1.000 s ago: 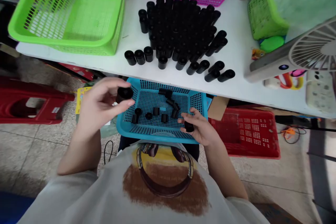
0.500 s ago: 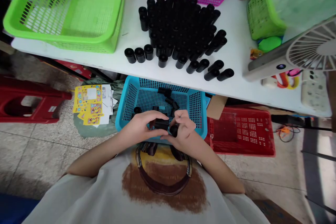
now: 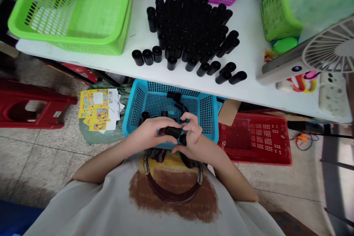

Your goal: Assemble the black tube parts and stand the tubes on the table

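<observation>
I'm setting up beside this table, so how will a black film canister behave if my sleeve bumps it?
A black film canister standing upright on the white table looks like light plastic, so it would probably tip easily. One lying on its side would likely roll. In the tightly packed cluster, one falling could knock its neighbours.

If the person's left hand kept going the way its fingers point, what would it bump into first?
The left hand would meet the black cylinder first; its fingers seem to touch it now. Just past it lies the right hand, though depth is hard to judge here.
</observation>
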`<state>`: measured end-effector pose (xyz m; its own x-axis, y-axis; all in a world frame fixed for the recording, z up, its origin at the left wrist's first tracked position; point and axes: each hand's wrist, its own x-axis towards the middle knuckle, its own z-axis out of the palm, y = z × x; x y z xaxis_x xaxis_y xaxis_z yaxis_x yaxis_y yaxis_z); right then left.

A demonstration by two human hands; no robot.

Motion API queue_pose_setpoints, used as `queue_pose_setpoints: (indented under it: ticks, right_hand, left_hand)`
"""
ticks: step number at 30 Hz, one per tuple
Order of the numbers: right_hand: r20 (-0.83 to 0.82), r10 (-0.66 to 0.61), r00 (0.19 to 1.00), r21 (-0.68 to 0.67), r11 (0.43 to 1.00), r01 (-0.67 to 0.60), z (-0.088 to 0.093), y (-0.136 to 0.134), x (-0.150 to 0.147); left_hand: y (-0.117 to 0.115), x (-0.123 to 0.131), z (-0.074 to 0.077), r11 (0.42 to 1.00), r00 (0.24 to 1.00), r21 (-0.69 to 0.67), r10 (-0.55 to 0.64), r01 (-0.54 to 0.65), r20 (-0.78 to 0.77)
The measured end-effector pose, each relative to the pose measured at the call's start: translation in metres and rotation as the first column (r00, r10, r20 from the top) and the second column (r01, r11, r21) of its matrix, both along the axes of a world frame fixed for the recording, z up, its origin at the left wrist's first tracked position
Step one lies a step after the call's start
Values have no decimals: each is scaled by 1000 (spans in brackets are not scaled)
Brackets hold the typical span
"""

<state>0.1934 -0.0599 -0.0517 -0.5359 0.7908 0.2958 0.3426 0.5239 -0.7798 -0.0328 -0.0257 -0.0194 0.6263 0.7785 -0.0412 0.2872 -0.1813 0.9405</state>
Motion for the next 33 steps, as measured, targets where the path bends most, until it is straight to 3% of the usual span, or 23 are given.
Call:
queue_pose_setpoints:
  ticks: [8,11,14,17,19,23,28,30,33]
  right_hand:
    - [-57,82,995,-152,984,-90,7,0,5]
    - [-137,74,988,-189,977,-100,8,2,4]
    - [-308,-85,947,-127,991,47,1,6,-5]
    - [-524,-320,789,-36,934,355,-10,11,-18]
    - [-595,-373,712,10,882,471,-15,13,-24]
    - [-585,-352,731,7,899,439,-19,11,-28]
    - [-486,-456,745,-210,889,407,-20,16,-23]
    - [-343,-490,801,-248,870,427,-15,22,-14]
    - [-196,-534,823,-194,843,501,-7,30,3]
  left_hand:
    - [3,3,0,987,988,-57,-153,153,13]
    - [-1,11,-4,963,985,-205,-167,173,45]
    - [-7,23,-10,900,996,-428,-65,85,60]
    - [-6,35,-10,863,998,-502,-52,58,25]
    - [0,40,-6,885,997,-462,-73,64,0]
    - [11,42,5,956,983,-261,-158,130,-90]
    - [21,41,-5,961,956,-161,-250,226,-151]
    - [33,35,-9,987,976,-60,-157,149,-148]
    - [63,16,-4,981,982,144,150,-134,-113]
